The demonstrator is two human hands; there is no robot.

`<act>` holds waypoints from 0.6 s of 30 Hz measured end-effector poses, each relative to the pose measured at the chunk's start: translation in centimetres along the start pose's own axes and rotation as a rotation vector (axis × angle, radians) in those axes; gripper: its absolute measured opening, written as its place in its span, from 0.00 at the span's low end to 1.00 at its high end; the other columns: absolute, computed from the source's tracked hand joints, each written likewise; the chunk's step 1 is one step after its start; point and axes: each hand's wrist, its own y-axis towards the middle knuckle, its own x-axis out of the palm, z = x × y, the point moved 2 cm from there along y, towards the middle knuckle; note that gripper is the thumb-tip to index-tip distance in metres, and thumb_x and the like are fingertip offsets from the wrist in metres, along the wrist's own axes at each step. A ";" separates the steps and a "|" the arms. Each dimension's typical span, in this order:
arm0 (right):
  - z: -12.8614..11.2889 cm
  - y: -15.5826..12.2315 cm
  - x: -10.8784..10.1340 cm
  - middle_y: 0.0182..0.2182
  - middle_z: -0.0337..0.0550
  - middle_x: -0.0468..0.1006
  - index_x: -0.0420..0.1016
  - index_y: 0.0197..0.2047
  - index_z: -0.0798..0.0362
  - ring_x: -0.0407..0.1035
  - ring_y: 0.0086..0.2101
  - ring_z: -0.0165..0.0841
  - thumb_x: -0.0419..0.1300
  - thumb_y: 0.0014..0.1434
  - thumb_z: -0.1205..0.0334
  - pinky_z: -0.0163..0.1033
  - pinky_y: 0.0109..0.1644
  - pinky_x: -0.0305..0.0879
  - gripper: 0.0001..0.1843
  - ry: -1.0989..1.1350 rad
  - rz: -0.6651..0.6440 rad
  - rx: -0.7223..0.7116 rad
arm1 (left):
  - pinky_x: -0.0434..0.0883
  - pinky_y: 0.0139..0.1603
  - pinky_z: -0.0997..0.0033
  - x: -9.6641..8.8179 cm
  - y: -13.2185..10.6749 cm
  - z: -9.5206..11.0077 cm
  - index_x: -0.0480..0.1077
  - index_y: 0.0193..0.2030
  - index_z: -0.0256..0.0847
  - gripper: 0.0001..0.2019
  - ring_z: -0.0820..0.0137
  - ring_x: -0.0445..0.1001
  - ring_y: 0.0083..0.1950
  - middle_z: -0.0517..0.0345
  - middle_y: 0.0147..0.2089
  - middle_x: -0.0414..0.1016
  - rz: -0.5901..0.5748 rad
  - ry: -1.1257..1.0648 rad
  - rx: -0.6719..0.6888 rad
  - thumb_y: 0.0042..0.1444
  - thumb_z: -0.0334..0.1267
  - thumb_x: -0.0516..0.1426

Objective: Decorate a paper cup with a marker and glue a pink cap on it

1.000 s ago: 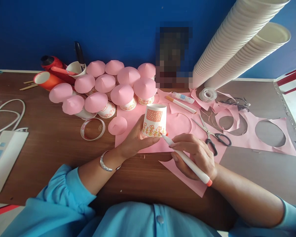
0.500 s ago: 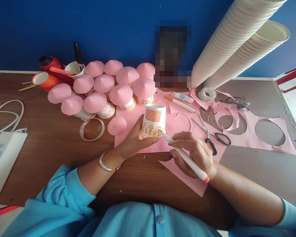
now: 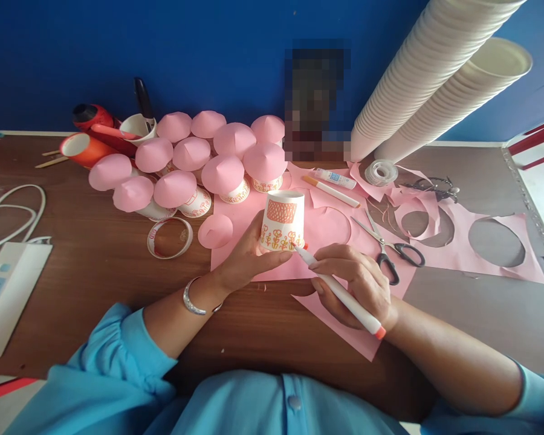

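Observation:
A white paper cup (image 3: 283,221) with a drawn orange-red rectangle and a row of small flowers is held in my left hand (image 3: 249,249), thumb along its lower edge. My right hand (image 3: 354,275) grips a white marker (image 3: 344,295) with a red-orange end, and its tip meets the flowers low on the cup's right side. Under both hands spreads pink paper (image 3: 263,266). A flat pink cone (image 3: 215,231) lies left of the cup, next to a cut cup ring (image 3: 169,238) standing on the table.
Several cups with pink cone roofs (image 3: 223,174) stand at the back left. Scissors (image 3: 383,244), an orange-capped marker (image 3: 330,191), a glue bottle (image 3: 336,177) and clear tape (image 3: 381,173) lie to the right. Tall cup stacks (image 3: 428,78) lean there; a power strip (image 3: 13,296) is far left.
The marker tip has shifted slightly left along the flowers at the cup's bottom. My left hand holds the cup in nearly the same place.

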 end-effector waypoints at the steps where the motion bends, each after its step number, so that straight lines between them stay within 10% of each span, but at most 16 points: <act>1: 0.0 0.0 0.0 0.31 0.46 0.79 0.71 0.49 0.55 0.77 0.32 0.36 0.59 0.62 0.73 0.40 0.30 0.78 0.12 0.003 0.001 -0.003 | 0.73 0.52 0.61 0.0 0.0 0.1 0.67 0.60 0.46 0.27 0.60 0.76 0.52 0.53 0.52 0.77 -0.010 -0.014 0.002 0.56 0.38 0.69; 18: 0.0 -0.1 -0.4 0.33 0.46 0.79 0.70 0.50 0.55 0.78 0.34 0.36 0.58 0.63 0.73 0.39 0.30 0.78 0.12 -0.014 0.015 0.023 | 0.74 0.60 0.51 0.0 0.3 -0.1 0.72 0.57 0.42 0.20 0.58 0.78 0.55 0.51 0.52 0.79 -0.051 -0.294 -0.065 0.57 0.36 0.66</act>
